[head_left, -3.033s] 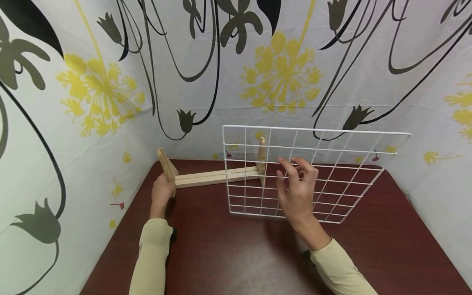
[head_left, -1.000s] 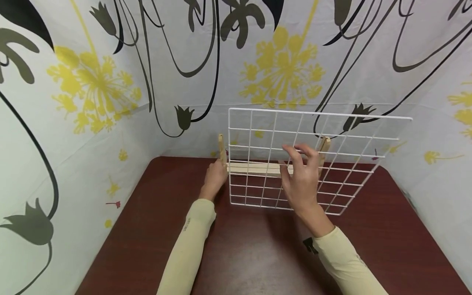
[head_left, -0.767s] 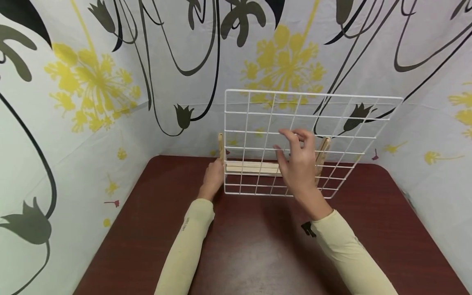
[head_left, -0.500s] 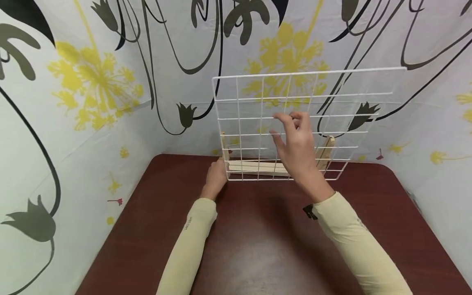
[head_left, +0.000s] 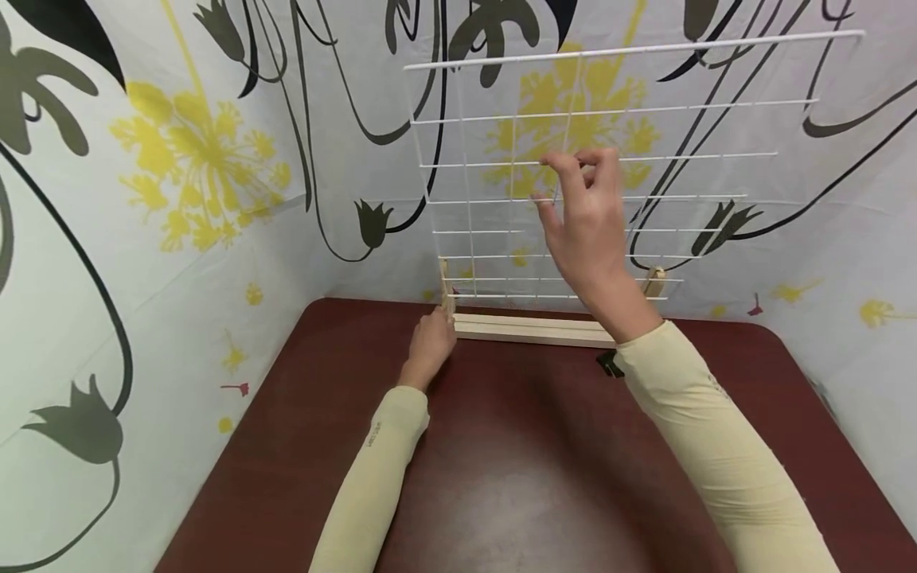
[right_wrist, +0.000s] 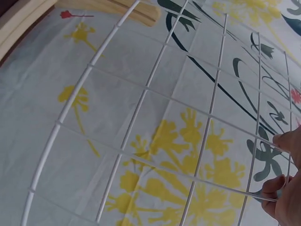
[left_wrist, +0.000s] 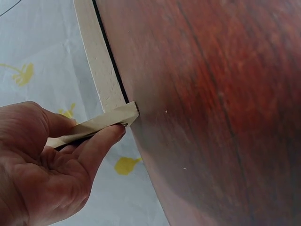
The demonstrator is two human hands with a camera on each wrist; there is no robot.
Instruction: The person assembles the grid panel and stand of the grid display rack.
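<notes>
The person's right hand, high and curled, pinched the white wire grid at upper right, while the left hand, lower, gripped the wooden stand near frame centre.

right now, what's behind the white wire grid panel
Through the white wire grid panel, the floral-printed backdrop and the wooden stand's right upright show. In the head view, the right hand covers part of the panel, hiding whatever is directly behind it.

White grid in grip, floral backdrop
</notes>
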